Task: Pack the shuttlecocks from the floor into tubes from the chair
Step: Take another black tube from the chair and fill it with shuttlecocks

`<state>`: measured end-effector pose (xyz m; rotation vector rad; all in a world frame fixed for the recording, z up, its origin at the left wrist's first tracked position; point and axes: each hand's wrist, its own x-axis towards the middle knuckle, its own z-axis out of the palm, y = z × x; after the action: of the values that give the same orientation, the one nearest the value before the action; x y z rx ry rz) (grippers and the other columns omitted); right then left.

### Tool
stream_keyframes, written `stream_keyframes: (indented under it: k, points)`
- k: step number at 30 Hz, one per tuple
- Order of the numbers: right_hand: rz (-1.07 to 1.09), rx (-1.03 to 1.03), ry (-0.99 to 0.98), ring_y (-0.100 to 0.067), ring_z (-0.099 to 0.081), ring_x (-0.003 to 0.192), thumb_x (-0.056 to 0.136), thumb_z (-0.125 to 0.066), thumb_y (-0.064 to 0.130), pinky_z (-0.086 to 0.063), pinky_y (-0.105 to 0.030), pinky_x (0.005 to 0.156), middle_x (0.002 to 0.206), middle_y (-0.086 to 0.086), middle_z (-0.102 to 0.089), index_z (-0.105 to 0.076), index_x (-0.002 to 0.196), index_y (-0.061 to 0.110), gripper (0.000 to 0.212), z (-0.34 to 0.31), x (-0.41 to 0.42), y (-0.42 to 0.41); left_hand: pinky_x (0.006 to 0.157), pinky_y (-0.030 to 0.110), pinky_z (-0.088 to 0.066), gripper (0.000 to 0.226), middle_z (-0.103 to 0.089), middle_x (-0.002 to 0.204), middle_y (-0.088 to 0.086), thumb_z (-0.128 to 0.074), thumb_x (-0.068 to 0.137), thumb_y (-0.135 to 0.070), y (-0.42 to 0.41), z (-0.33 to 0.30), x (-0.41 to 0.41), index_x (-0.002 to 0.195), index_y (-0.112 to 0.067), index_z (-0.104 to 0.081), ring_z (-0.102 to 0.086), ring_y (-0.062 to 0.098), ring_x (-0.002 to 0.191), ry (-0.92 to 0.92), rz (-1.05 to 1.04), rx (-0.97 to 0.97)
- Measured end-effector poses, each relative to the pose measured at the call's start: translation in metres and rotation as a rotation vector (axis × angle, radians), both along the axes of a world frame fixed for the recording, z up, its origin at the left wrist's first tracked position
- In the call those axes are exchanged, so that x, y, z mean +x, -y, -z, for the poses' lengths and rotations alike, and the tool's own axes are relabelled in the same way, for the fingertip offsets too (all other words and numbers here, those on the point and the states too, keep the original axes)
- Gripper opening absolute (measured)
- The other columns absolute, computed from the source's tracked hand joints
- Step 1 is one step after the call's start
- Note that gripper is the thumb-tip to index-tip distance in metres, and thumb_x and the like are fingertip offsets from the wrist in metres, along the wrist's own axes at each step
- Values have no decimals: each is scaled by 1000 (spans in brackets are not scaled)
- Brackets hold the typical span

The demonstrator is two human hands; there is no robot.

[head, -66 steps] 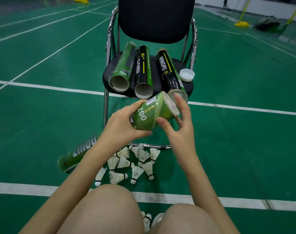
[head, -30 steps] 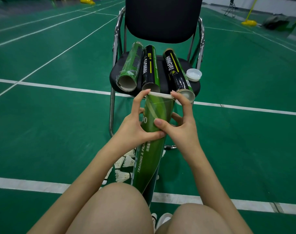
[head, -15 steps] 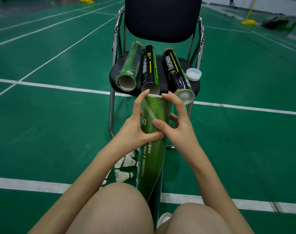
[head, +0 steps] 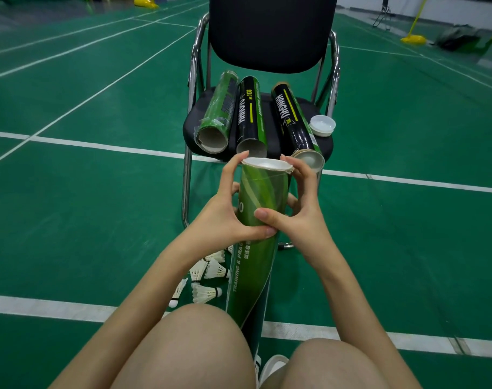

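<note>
Standing upright at frame centre between the knees: tall green cardboard shuttlecock tube (head: 256,248), white plastic cap (head: 266,165) seated in its top rim. Left hand (head: 225,217) and right hand (head: 298,217) both closed around upper tube, fingertips on cap edge. Pry cap evenly from opposite sides; keep tube vertical. White feather shuttlecocks (head: 208,276) scattered on green court floor (head: 85,220), lower centre-left. Three more tubes on black padded chair (head: 270,37), upper centre.
</note>
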<state>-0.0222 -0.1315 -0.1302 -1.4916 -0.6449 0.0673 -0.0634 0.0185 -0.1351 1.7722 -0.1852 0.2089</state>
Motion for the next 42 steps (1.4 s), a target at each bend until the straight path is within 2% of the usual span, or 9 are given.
stream_keyframes:
  k: [4,8,13,17,23,29,33,37,42]
  points:
    - [-9,32,-52,-12,-56,116,60,-80,10,-54,-22,75,132,33,-40,-39,131,33,85,-1,1,0,76,34,-56,108,-55,118,8,-84,63,-6,0,-2,-1,136,-47,-16,-69,19,89,-20,21,-34]
    - [9,18,-39,-12,-54,118,56,-85,12,-53,-21,76,144,23,-34,-43,122,34,80,-4,2,-1,78,35,-55,106,-57,117,7,-84,62,-7,-2,-1,-1,135,-45,-18,-67,18,93,-14,15,-43]
    - [19,-13,-75,-5,-59,111,54,-86,16,-52,-28,88,130,5,-49,-44,115,34,76,1,6,0,73,32,-56,106,-56,118,9,-84,62,-4,-3,2,-1,135,-45,-19,-68,20,89,-35,25,-56]
    - [-58,-56,-157,-12,-61,109,53,-84,22,-52,-32,90,133,0,-49,-40,125,33,85,7,7,1,81,30,-53,107,-54,121,9,-86,60,-7,-5,5,0,134,-41,-16,-66,16,95,-43,45,-27]
    - [-78,-93,-134,-12,-61,110,56,-83,23,-53,-34,88,135,3,-46,-38,128,38,86,4,8,2,79,28,-53,106,-54,123,6,-85,60,-7,-6,2,-1,134,-39,-15,-66,16,94,-41,56,-12]
    - [-4,-150,-69,-6,-63,100,62,-85,11,-52,-22,78,127,7,-50,-43,124,32,78,-1,3,3,72,26,-53,106,-53,122,7,-84,62,-3,-6,2,-3,134,-41,-17,-68,18,90,-57,75,-39]
    - [-8,-150,-95,-5,-57,111,63,-84,12,-50,-21,88,128,7,-51,-40,128,32,82,-3,4,1,76,20,-51,108,-54,121,7,-84,63,-5,-9,0,-3,136,-47,-17,-67,16,94,-49,48,-37]
    - [-28,-244,-54,-6,-51,117,67,-81,19,-47,-13,83,124,8,-53,-43,126,30,71,-21,10,4,73,14,-49,112,-53,122,-5,-84,63,-7,-11,-4,-9,137,-56,-15,-64,4,93,-40,6,7]
    - [-108,-454,-42,-9,-55,113,57,-78,42,-51,-31,89,129,8,-51,-39,133,36,86,-54,18,15,78,22,-53,117,-47,115,-31,-86,60,-14,-17,-18,-15,131,-68,-11,-62,9,94,-16,8,189]
